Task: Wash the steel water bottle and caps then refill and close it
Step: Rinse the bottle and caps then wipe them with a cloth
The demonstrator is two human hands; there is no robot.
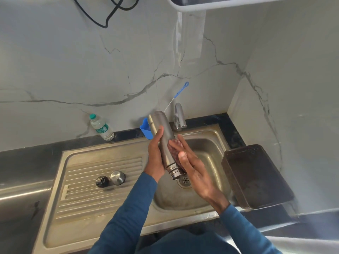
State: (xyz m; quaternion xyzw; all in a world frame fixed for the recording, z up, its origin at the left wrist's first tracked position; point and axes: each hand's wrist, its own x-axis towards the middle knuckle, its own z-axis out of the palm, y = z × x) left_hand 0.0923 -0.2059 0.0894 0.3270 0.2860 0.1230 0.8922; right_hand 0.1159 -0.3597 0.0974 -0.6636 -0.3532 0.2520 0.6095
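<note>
The steel water bottle (163, 136) is uncapped and tilted over the sink basin (207, 149), base up and threaded mouth pointing down toward the drain (185, 180). My left hand (156, 154) grips the bottle's body from the left. My right hand (192, 162) presses a reddish scrub pad (174, 149) against the bottle's right side with straight fingers. On the ribbed drainboard (88, 197) to the left lie the black inner cap (102, 182) and the steel outer cap (117, 177), side by side.
A tap (179, 117) stands behind the basin, no water visibly running. Beside it a blue holder (145, 129) carries a long blue-handled brush (180, 91). A plastic water bottle (101, 127) stands on the dark counter at the back. A dark perforated bin (255, 176) sits right of the sink.
</note>
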